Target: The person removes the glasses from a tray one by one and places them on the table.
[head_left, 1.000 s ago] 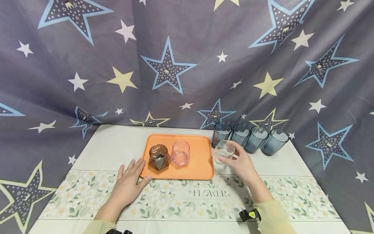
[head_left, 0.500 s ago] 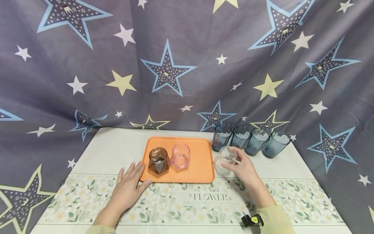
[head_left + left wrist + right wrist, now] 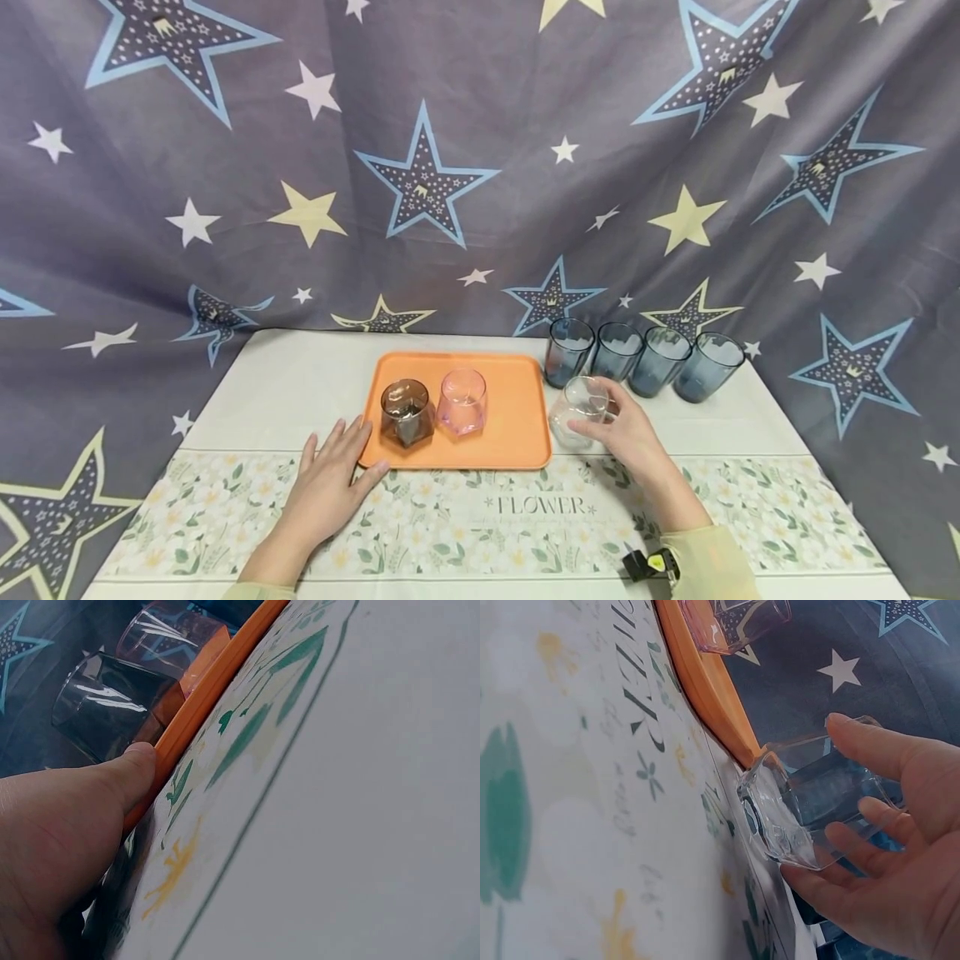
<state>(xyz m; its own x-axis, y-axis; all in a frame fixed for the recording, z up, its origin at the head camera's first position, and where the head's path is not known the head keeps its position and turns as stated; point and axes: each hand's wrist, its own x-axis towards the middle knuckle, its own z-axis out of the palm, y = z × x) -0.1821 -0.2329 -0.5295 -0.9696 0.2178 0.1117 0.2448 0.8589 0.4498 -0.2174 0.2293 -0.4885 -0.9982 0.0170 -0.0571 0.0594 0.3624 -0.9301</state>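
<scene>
My right hand (image 3: pixel 626 425) holds a clear drinking glass (image 3: pixel 576 417) just off the right end of an orange tray (image 3: pixel 517 408). In the right wrist view, thumb and fingers wrap the sides of the clear glass (image 3: pixel 810 795), its thick base down at the tablecloth. On the left half of the tray, a smoky brown glass (image 3: pixel 407 414) and a pink glass (image 3: pixel 462 404) stand upright side by side. Fingers spread, my left hand (image 3: pixel 326 483) touches the tray's front left corner. Its thumb (image 3: pixel 139 769) lies against the orange rim in the left wrist view.
Several blue glasses (image 3: pixel 656 362) stand in a row behind my right hand, at the back right. A floral cloth strip (image 3: pixel 480 517) crosses the white table in front of the tray. A star-patterned curtain (image 3: pixel 480 167) hangs directly behind the table.
Over the second, my right hand brings the clear glass slightly nearer the front and to the right. It barely moves in the last half second. My left hand stays at the tray corner.
</scene>
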